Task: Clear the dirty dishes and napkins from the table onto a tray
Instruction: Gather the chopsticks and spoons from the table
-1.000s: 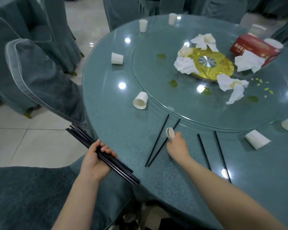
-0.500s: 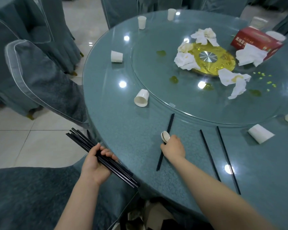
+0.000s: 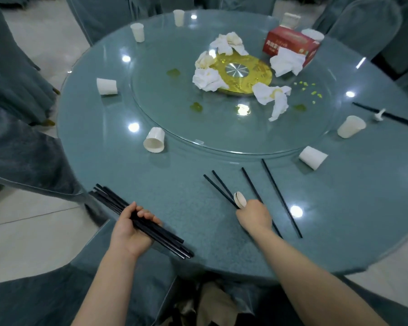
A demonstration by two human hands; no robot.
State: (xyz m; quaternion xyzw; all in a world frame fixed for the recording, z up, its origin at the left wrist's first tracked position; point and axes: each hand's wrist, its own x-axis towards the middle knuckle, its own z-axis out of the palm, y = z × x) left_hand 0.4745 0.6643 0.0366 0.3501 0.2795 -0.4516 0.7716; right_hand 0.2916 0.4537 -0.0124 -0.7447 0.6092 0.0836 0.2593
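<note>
Chopsticks (image 3: 141, 221), a black bundle of them, lay across my left hand (image 3: 130, 231), whose grip was curled around their middle, holding them just off the near edge of the round bench (image 3: 118, 165). My right hand (image 3: 253, 216) rested on the bench nearer the middle, its grip pinched on the near ends of a pair of chopsticks (image 3: 218, 188) that fanned away from it toward the far left; a small white spoon-like piece (image 3: 240, 200) stood against the fingers of that hand, though I could not tell exactly how it was held. Two single chopsticks (image 3: 280, 196) lay just to the right of that hand, roughly side by side, apart from each other. Paper cups sat scattered around the rim: one on its side (image 3: 154, 140) near the glass turntable (image 3: 165, 109), another tipped over (image 3: 107, 86) farther left, two upright at the far side (image 3: 137, 32) (image 3: 178, 18), and two on their sides at the right (image 3: 313, 157) (image 3: 351, 126). Crumpled napkins (image 3: 209, 78) were heaped around the gold centre disc (image 3: 243, 74) on the turntable, one more (image 3: 272, 96) trailing toward me, and one (image 3: 287, 62) beside a red tissue box (image 3: 290, 43). Another chopstick pair (image 3: 386, 114) lay at the far right with a small white piece resting on it.
</note>
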